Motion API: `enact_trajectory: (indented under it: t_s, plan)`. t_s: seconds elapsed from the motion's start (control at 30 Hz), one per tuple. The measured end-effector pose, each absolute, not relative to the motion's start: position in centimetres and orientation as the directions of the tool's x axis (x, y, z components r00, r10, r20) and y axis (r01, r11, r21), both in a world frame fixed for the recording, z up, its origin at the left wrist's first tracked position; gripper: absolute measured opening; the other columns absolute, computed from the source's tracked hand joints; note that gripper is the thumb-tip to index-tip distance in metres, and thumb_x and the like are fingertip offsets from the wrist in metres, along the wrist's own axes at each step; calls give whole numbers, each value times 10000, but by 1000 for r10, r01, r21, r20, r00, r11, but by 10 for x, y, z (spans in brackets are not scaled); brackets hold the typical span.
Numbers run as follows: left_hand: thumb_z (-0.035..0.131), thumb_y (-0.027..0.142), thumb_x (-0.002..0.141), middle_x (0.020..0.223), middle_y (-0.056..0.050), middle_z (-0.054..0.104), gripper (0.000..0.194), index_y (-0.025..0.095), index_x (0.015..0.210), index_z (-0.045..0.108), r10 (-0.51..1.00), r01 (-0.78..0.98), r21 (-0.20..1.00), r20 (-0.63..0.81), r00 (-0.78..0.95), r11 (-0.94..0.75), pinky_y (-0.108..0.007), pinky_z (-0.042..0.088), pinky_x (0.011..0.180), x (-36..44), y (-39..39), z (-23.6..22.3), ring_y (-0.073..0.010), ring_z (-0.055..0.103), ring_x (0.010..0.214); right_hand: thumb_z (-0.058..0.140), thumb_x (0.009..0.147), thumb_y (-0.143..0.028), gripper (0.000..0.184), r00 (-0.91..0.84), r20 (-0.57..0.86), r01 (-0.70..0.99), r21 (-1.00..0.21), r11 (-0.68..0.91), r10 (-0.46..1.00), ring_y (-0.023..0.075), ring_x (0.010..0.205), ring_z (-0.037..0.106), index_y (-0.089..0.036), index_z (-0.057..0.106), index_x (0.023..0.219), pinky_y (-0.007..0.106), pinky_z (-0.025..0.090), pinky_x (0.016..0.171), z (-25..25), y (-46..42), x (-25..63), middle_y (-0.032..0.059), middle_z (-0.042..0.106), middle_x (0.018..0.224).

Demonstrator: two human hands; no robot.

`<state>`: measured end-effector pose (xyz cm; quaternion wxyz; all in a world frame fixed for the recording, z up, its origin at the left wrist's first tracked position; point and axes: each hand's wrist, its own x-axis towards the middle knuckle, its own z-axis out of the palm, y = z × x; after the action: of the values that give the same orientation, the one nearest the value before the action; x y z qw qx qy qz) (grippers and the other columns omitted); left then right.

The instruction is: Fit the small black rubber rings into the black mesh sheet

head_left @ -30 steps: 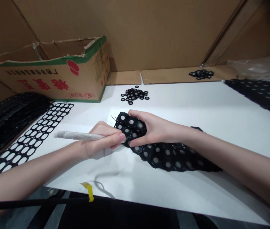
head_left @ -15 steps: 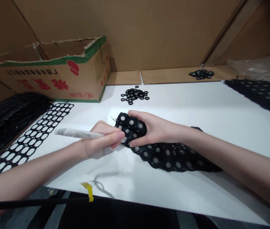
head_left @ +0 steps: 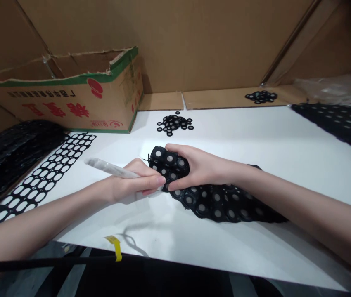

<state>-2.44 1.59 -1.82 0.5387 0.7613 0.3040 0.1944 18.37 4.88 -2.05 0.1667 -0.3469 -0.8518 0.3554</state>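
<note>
My left hand [head_left: 138, 179] is closed round a slim whitish pen-like tool [head_left: 109, 168] that looks wrapped; its tip is hidden behind my fingers at the left edge of a black sheet. The black sheet of round rings with pale centres [head_left: 217, 204] lies on the white table, its left end folded over and raised. My right hand [head_left: 195, 167] grips that folded end between thumb and fingers, and its forearm crosses over the rest of the sheet. Both hands nearly meet at the sheet's left end.
Loose black rings [head_left: 174, 123] lie in a pile beyond my hands, and a smaller pile [head_left: 261, 97] sits on the cardboard strip. A cardboard box [head_left: 101, 101], black netting [head_left: 48, 169] and another dotted black sheet [head_left: 339, 123] surround the white table [head_left: 126, 260]. A black cable [head_left: 54, 262] with yellow tape runs in front.
My left hand has shifted slightly right and down along the sheet's edge, and the tool's back end has tilted up and moved right. My right hand keeps its hold, almost unmoved.
</note>
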Motion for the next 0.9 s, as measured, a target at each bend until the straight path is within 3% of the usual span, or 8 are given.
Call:
enact_trajectory:
  t_s: [0.13,0.33,0.57,0.73,0.9]
  plan:
    - [476,293,905,415,30,336,464,142,469,434,745,231,959,-33,666,-164,-253,226,432,-29,18,-19,-69,317,419,803,600,-399,559,-703,41,460,-736,497,710,250,953,566,-189,520,1033,359,453,803,-20,50,185,47,604,1019]
    - [521,413,891,466,-10,477,489,132,490,531,843,118,958,167,511,-261,-260,308,520,-39,29,-22,-97,413,499,769,654,-420,445,-734,-9,395,-819,416,679,178,799,522,-198,479,908,297,414,694,-19,53,188,-3,554,880]
    - [521,435,901,496,-23,563,474,116,555,574,829,49,996,39,558,-80,-226,338,494,-36,32,-25,-94,490,481,622,796,-404,263,-729,41,351,-834,425,683,172,767,507,-172,525,876,304,397,685,-22,55,189,12,535,821]
    - [573,424,863,411,-13,531,454,118,527,556,762,19,994,-98,640,111,-206,297,390,-35,32,-17,-81,452,362,694,716,-318,227,-681,26,376,-846,379,732,151,727,493,-172,531,776,287,376,659,-18,59,188,4,535,782]
    - [611,419,836,401,21,492,403,140,564,509,775,-123,966,-102,624,226,-182,314,380,-32,33,-14,-75,455,354,706,720,-375,277,-776,-89,387,-849,360,625,124,643,453,-182,508,698,271,331,592,-2,65,196,-36,476,661]
